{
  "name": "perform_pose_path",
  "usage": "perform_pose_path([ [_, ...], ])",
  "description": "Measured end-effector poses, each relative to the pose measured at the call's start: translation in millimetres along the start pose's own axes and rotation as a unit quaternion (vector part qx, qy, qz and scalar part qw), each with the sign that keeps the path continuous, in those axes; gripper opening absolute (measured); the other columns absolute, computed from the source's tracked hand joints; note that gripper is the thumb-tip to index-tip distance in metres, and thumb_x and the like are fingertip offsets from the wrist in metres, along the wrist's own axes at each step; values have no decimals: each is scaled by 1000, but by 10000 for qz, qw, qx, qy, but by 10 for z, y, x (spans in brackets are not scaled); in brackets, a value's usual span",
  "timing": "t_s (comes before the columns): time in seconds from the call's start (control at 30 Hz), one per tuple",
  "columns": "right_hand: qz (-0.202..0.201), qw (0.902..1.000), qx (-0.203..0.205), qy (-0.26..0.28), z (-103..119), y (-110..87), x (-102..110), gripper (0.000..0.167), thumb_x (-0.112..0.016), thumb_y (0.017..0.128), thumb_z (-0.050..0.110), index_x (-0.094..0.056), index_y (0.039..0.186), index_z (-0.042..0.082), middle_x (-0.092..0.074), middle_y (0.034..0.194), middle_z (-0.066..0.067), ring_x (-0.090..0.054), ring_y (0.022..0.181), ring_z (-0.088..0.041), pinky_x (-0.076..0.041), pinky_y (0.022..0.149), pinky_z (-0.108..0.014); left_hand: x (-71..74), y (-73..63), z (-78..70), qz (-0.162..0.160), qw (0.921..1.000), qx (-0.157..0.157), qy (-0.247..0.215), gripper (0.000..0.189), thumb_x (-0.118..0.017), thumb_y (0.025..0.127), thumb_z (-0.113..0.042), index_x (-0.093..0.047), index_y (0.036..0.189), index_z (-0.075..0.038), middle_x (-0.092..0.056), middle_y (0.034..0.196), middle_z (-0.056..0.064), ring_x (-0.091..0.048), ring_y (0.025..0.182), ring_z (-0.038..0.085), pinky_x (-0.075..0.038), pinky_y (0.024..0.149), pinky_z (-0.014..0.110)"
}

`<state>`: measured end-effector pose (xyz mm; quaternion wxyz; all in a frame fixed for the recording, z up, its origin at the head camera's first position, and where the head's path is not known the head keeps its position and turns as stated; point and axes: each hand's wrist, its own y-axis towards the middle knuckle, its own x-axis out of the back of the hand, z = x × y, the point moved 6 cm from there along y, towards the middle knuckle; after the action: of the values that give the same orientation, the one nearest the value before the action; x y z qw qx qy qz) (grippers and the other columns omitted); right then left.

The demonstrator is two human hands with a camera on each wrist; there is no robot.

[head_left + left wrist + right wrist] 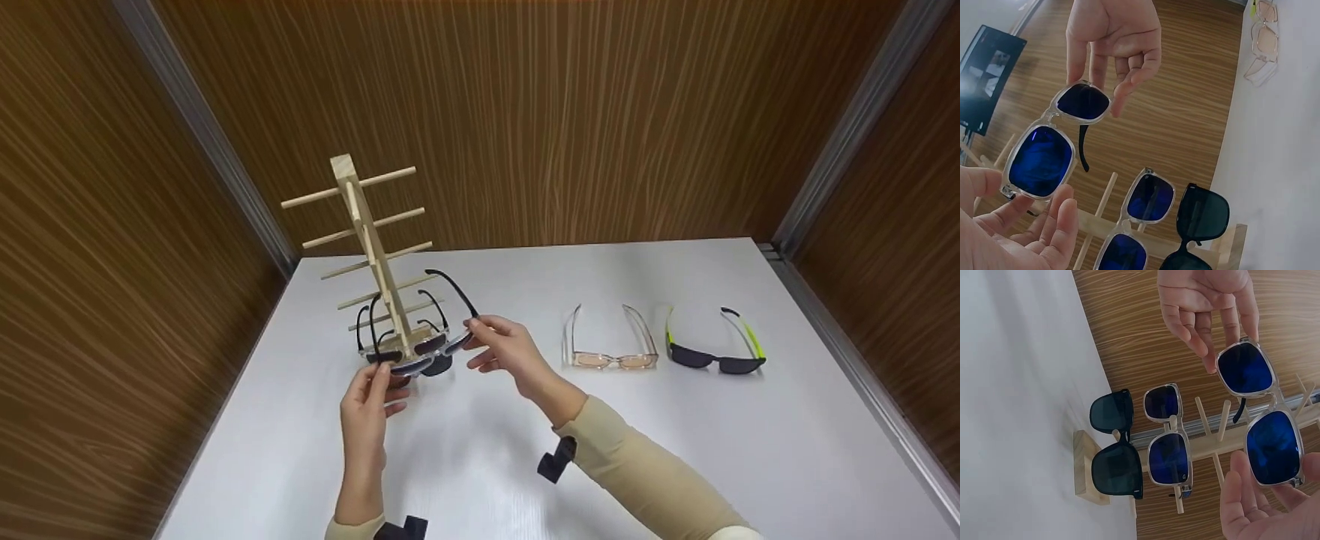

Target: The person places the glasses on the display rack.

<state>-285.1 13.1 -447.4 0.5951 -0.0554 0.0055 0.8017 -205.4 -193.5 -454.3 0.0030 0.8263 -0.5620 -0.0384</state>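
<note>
A pair of clear-framed sunglasses [412, 367] with blue lenses and black temples is held up in front of the wooden display rack [381, 266]. My left hand [365, 401] pinches its left end near the hinge. At the other end, my right hand [511, 351] grips it between thumb and fingers. Both temples are unfolded and point toward the rack. On the rack's lower pegs sit a similar clear-framed blue pair [1167, 458] and, below it, black sunglasses [1116, 469]. Higher pegs carry nothing.
To the right on the white table [465, 480] lie clear glasses with peach lenses [636, 361] and dark sunglasses with neon-yellow temples [740, 366]. Wood-grain panels [562, 120] enclose the back and sides. A dark screen [994, 79] shows in the left wrist view.
</note>
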Motion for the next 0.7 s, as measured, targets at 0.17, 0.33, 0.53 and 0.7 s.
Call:
perform_pose_path([
  [0.17, -2, 9999, -71, -91, 6, 68, -74, 38, -57, 92, 35, -60, 117, 7, -65, 97, -19, -67, 66, -22, -54, 63, -34, 72, 55, -12, -180, 9998, -42, -15, 30, -55, 94, -32, -61, 104, -3, -61, 92, 16, -65, 75, 26, -55, 63, 31],
  [0.33, 58, 9997, 8, -222, 52, 163, -166, 43, -56, 92, 38, -59, 118, 4, -63, 101, -24, -66, 65, -22, -53, 62, -32, 131, 146, -57, -309, 9995, -26, -50, 33, -53, 95, -33, -60, 107, -3, -59, 96, 19, -64, 75, 26, -55, 64, 31],
  [0.53, 113, 9997, -53, -227, 67, 262, -274, 38, -55, 94, 33, -59, 114, 2, -63, 101, -26, -64, 60, -19, -51, 58, -29, 194, 229, -96, -517, 9987, -31, 32, 37, -53, 95, -34, -58, 111, -1, -61, 93, 15, -64, 76, 26, -54, 62, 30],
  [0.7, -59, 9998, -117, -178, 82, 300, -342, 36, -54, 94, 31, -59, 113, 1, -62, 99, -28, -62, 56, -17, -52, 56, -29, 206, 287, -99, -657, 9977, -24, 181, 36, -54, 94, -34, -57, 112, -3, -60, 86, 7, -64, 75, 28, -54, 62, 33],
])
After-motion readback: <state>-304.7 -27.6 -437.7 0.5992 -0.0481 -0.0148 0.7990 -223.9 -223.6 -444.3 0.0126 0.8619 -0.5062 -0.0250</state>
